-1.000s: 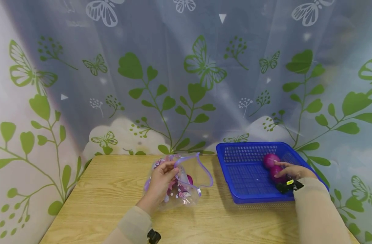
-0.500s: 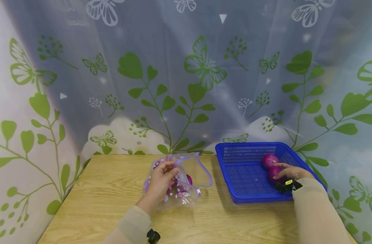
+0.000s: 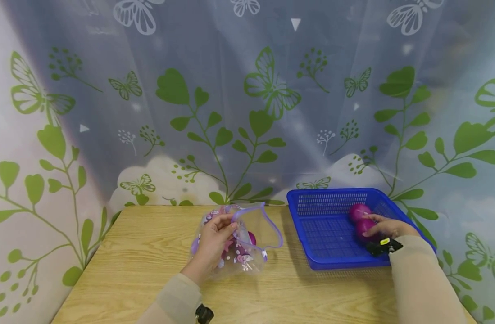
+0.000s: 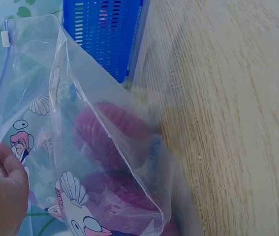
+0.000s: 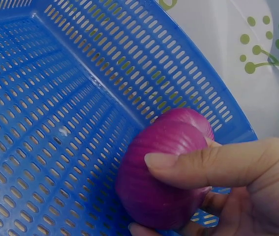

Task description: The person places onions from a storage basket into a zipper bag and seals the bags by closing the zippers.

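You're at a light wood-grain bench [image 3: 142, 256], its far edge against a sheer curtain [image 3: 247, 112] printed with green leaves and butterflies that wraps the left and right sides too. On the right part of the bench sits a blue perforated basket [image 3: 324, 202], just beside the clear zip bag [image 3: 239, 243] at centre. Your left hand [image 3: 212, 243] pinches the near rim of the bag's purple zip strip, fingers [image 4: 1, 167] curled on the edge, mouth held open toward the basket; the left wrist view shows at least two purple onions [image 4: 109, 135] inside the bag, which lies on the bench. Your right hand [image 3: 387, 228] is inside the basket at its right wall, thumb and fingers [image 5: 203, 164] wrapped round a purple onion [image 5: 166, 172] that rests on the basket floor. A second onion [image 3: 358, 210] sits just behind it, touching or nearly so. Against the earlier frames: almost nothing differs. Left hand and bag are in the same spot, same grip. Right hand has stayed on the same onion, shifted only very slightly left, onion not lifted. Basket and the rear onion unmoved.
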Available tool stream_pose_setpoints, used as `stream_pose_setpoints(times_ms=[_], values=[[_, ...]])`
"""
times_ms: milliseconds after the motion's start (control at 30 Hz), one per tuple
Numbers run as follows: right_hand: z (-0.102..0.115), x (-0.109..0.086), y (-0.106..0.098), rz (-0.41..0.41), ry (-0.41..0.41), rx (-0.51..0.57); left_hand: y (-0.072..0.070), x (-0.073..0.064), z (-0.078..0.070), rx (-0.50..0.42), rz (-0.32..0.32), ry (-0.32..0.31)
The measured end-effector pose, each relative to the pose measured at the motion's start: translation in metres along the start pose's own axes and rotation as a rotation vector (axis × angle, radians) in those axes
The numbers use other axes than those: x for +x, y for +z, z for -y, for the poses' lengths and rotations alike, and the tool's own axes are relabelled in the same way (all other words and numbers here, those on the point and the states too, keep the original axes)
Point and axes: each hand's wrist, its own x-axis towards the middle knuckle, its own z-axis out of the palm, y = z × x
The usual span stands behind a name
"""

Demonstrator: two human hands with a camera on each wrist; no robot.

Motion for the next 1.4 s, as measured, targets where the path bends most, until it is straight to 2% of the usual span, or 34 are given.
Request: stream_pose_setpoints(times_ms=[267,433,600,967,1167,1400], values=[[0.005,-0.001,0.002,0.017,-0.027,0.137,0.000,-0.001,-0.001,-0.003,-0.002,-0.003],[0.013,-0.004,0.004,-0.008,-0.050,0.218,0.000,-0.001,-0.001,-0.010,-0.003,-0.002],[0.023,-0.008,0.005,-0.037,-0.054,0.248,0.000,-0.001,0.001,0.000,-0.001,-0.001],[0.061,-0.017,0.003,-0.062,-0.189,0.188,0.000,0.001,0.002,0.003,0.009,0.000],[0.084,-0.024,0.010,-0.077,-0.257,0.165,0.000,0.001,0.002,0.017,0.006,-0.008],[0.115,-0.034,0.022,-0.111,-0.357,0.059,-0.001,0.002,0.003,0.005,0.007,-0.011]])
